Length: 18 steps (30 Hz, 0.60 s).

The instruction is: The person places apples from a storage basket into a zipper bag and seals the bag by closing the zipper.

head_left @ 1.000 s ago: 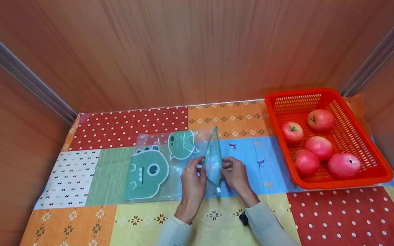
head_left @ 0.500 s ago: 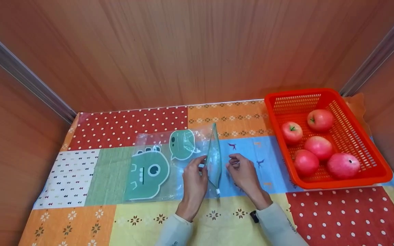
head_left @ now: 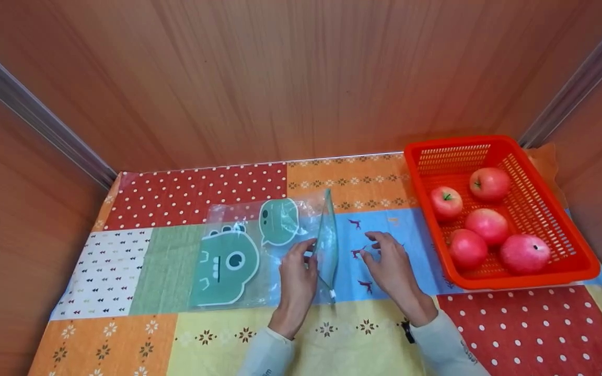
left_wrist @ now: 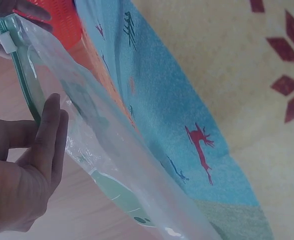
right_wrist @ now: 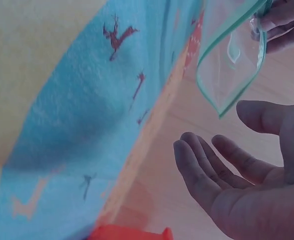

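Observation:
A clear zip bag [head_left: 275,271] with green cartoon monsters printed on it lies flat on the cloth, its green-edged mouth parted and facing right. My left hand [head_left: 298,274] pinches the near edge of that mouth between thumb and fingers, also seen in the left wrist view, where the white slider [left_wrist: 7,42] sits at the end of the green zip strip. To the right of the bag, my right hand [head_left: 394,266] hovers over the blue patch, holding nothing. Its fingers [right_wrist: 202,162] are spread and loosely bent in the right wrist view, apart from the bag's mouth.
At the right stands a red plastic basket [head_left: 523,282] holding several red apples, among them one apple [head_left: 446,202] at its left side, and a pinker round fruit [head_left: 525,253]. A patchwork cloth [head_left: 228,344] covers the table. Wooden panels [head_left: 301,78] enclose the back and sides.
My right hand has let go of the bag's mouth and moved right towards the basket, its fingers opening. My left hand keeps its pinch on the bag, almost unmoved.

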### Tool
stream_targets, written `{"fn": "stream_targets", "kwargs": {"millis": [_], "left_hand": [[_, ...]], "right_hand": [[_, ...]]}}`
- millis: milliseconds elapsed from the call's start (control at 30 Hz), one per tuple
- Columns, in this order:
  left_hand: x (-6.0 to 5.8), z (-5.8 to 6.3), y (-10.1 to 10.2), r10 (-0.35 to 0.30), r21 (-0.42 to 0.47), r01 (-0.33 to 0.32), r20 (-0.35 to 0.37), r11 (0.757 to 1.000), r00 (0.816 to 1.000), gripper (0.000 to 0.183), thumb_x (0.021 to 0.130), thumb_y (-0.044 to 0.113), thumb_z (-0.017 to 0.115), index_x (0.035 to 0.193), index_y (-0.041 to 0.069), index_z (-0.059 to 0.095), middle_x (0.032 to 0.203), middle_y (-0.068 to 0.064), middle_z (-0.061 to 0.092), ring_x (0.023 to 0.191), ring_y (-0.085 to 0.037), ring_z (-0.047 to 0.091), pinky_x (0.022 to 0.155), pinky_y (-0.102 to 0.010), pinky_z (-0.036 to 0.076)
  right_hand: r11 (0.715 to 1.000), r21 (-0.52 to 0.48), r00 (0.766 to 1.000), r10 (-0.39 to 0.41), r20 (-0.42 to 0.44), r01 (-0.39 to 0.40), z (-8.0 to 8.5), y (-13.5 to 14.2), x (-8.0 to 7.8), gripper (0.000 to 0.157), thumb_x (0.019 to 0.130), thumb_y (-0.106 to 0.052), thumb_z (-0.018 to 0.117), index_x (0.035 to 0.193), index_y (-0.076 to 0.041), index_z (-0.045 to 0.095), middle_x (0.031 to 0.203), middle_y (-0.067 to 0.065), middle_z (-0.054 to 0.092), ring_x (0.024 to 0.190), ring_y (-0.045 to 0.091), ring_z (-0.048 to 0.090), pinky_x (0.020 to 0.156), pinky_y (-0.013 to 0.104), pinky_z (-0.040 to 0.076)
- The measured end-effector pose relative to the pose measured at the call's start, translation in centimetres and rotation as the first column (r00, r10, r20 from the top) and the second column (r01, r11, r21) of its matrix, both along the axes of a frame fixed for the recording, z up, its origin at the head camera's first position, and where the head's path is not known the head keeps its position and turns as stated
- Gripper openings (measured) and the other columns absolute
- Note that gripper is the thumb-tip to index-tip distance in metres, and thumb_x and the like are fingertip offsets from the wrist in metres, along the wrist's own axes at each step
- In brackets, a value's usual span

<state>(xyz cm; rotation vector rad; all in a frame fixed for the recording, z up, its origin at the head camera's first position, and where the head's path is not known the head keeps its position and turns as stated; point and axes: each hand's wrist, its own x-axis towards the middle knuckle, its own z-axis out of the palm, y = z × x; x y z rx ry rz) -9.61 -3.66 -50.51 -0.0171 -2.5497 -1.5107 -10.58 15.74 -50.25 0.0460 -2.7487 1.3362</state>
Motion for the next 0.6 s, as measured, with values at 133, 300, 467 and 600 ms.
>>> {"fn": "stream_targets", "kwargs": {"millis": [133, 300, 467, 600], "left_hand": [[0.1, -0.1, 0.0, 0.002, -0.007, -0.002, -0.019, 1.000, 1.000, 0.038, 0.096, -0.010, 0.069, 0.130, 0.006, 0.071, 0.116, -0.009, 0.076, 0.106, -0.024, 0.074, 0.086, -0.038, 0.064], [0.1, -0.1, 0.1, 0.014, -0.023, -0.015, -0.005, 1.000, 1.000, 0.035, 0.095, -0.011, 0.069, 0.128, 0.003, 0.072, 0.112, -0.012, 0.075, 0.096, -0.025, 0.074, 0.084, -0.039, 0.064], [0.1, -0.1, 0.0, 0.011, -0.017, -0.011, 0.007, 1.000, 1.000, 0.035, 0.096, -0.010, 0.068, 0.128, 0.004, 0.071, 0.112, -0.011, 0.075, 0.097, -0.025, 0.073, 0.084, -0.039, 0.064], [0.1, -0.1, 0.0, 0.012, -0.018, -0.012, 0.000, 1.000, 1.000, 0.034, 0.096, -0.011, 0.068, 0.127, 0.003, 0.071, 0.112, -0.011, 0.075, 0.098, -0.025, 0.074, 0.084, -0.039, 0.064]], "right_hand": [[0.999, 0.036, 1.000, -0.003, -0.015, 0.003, 0.5, 0.5, 0.1, 0.038, 0.095, -0.002, 0.075, 0.132, 0.006, 0.066, 0.128, 0.023, 0.068, 0.111, 0.041, 0.068, 0.096, 0.057, 0.058], [0.998, 0.059, 1.000, -0.001, -0.027, 0.002, 1.4, 1.3, 0.2, 0.042, 0.095, -0.003, 0.076, 0.134, 0.006, 0.065, 0.131, 0.023, 0.067, 0.113, 0.042, 0.067, 0.097, 0.057, 0.058], [0.994, 0.112, 0.999, 0.002, -0.054, 0.004, 2.2, 2.4, 0.3, 0.043, 0.094, -0.003, 0.077, 0.134, 0.006, 0.065, 0.132, 0.025, 0.066, 0.113, 0.043, 0.067, 0.096, 0.057, 0.059], [0.986, 0.163, 0.996, 0.000, -0.094, 0.015, 2.7, 3.2, 0.5, 0.043, 0.093, -0.003, 0.078, 0.133, 0.006, 0.066, 0.131, 0.026, 0.067, 0.109, 0.043, 0.068, 0.093, 0.058, 0.060]]}}
